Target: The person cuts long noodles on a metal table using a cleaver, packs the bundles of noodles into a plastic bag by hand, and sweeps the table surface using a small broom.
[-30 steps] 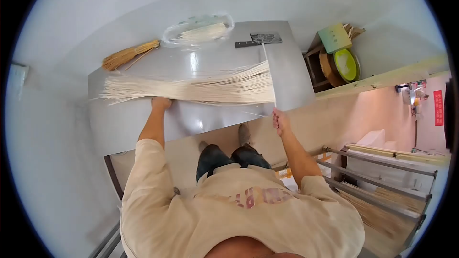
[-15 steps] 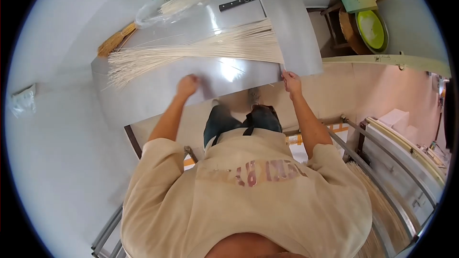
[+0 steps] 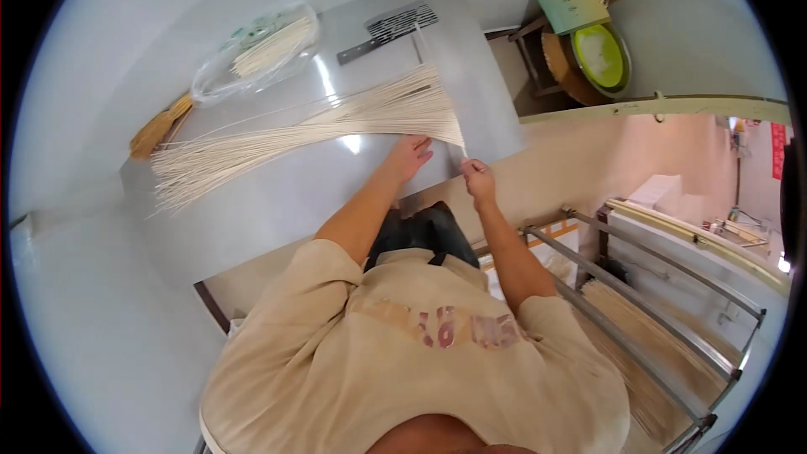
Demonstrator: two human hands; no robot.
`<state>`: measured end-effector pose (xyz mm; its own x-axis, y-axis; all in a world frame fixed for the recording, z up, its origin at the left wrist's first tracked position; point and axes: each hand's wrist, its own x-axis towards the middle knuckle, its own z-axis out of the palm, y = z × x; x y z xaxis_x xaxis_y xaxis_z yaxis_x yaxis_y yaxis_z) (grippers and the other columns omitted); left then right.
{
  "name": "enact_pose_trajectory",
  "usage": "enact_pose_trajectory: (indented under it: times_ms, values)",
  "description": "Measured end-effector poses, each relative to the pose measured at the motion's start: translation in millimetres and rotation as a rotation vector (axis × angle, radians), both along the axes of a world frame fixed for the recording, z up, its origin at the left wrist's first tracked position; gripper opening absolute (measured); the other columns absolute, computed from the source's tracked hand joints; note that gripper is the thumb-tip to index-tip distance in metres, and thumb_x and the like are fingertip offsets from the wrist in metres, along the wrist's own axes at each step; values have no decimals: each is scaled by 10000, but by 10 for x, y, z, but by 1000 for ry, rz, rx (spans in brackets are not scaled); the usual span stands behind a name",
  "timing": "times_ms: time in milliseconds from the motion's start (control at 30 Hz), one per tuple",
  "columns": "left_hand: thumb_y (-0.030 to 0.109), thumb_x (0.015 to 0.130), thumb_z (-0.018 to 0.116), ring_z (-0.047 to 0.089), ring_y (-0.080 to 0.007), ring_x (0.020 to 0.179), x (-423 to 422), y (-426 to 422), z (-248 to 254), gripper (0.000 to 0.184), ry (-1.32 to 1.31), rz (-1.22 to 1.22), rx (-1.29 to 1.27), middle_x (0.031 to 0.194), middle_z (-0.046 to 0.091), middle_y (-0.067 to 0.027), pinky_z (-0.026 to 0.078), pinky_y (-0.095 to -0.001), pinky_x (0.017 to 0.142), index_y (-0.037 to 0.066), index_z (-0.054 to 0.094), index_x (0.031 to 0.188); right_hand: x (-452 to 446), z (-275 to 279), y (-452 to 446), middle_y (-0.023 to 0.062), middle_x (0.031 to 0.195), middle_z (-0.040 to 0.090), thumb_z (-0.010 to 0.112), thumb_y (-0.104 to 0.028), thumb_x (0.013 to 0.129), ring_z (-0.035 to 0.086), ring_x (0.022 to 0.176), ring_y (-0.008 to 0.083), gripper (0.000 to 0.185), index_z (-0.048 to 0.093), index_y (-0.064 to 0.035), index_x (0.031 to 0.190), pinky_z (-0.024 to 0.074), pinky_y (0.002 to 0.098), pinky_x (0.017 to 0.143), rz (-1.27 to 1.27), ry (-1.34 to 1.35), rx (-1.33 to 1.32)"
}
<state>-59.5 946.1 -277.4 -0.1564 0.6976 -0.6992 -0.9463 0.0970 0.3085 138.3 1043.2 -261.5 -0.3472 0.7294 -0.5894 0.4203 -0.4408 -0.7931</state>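
Now the open, seemingly empty left hand (image 3: pixel 407 160) has been brought near the right hand (image 3: pixel 478 181), closed on the noodles' (image 3: pixel 429 109) stick (image 3: pixel 464 152).

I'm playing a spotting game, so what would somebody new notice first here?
Probably the big fan of pale, noodle-like strands, spread across the shiny table. Next might be the cleaver with its dark handle, lying beyond them near the table's far edge. The lime-green bowl stands out too, off to the right of the table.
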Motion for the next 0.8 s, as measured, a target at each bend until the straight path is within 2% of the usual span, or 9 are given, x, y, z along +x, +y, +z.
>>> enact_pose_trajectory:
  times_ms: [100,167,300,333,367,467,533,667,800]
  values:
    - [323,990,622,514,-234,1287,139,170,0,405,-22,-129,-56,1391,565,-88,413,-442,1097,72,561,1302,-142,-12,17,-65,583,474,665,-179,909,382,444,48,141,661,-124,780,272,241,399,-36,3,16]
    - [393,996,618,526,-207,1275,268,272,-197,431,32,-428,-111,1342,602,-64,429,-432,1070,91,579,1300,-239,-150,22,-59,582,485,652,-211,937,393,450,49,171,676,-117,796,277,236,405,-106,77,-73]
    - [400,998,619,606,-191,1096,472,528,-246,403,244,-523,-75,1172,654,-52,466,-369,964,81,618,1244,-373,-172,-49,-46,634,553,630,-223,976,447,492,59,195,691,-87,850,312,231,429,-112,82,-104]
    - [340,1017,591,624,-190,983,528,633,-187,349,311,-549,-182,1076,668,-91,495,-368,881,53,629,1212,-376,-185,-42,-8,754,625,624,-222,987,531,641,84,211,706,-38,925,397,241,568,-164,146,-127]
    - [340,1017,591,624,-190,983,599,726,-126,349,315,-544,-188,1076,668,-91,495,-368,881,53,629,1212,-376,-200,-30,30,873,697,619,-222,999,615,789,109,253,721,10,1000,482,252,706,-218,210,-151]
    - [281,1043,524,618,-181,932,773,961,-72,297,577,-440,-362,1050,666,-120,514,-369,815,20,630,1139,-408,-404,26,52,961,709,590,-211,1017,642,867,135,292,696,28,1148,504,259,780,-270,334,-46]
    - [304,1037,493,658,-260,857,834,1091,-35,325,487,-197,-359,915,656,-111,530,-408,745,1,608,1029,-298,-588,138,50,984,701,573,-208,1024,645,898,138,299,691,29,1163,513,258,788,-173,301,7]
    - [270,1058,430,629,-195,791,887,1284,-53,336,558,-139,-276,885,673,-117,533,-364,706,-19,587,989,-136,-528,331,103,973,723,598,-276,1000,646,886,146,325,696,2,1137,503,286,784,-47,218,89]
    - [228,1049,440,654,-195,699,1023,1624,-1086,289,930,-213,-410,797,658,-111,551,-356,653,-5,573,941,73,-226,555,181,884,701,592,-366,986,662,811,240,392,692,10,1032,498,370,733,203,-90,80]
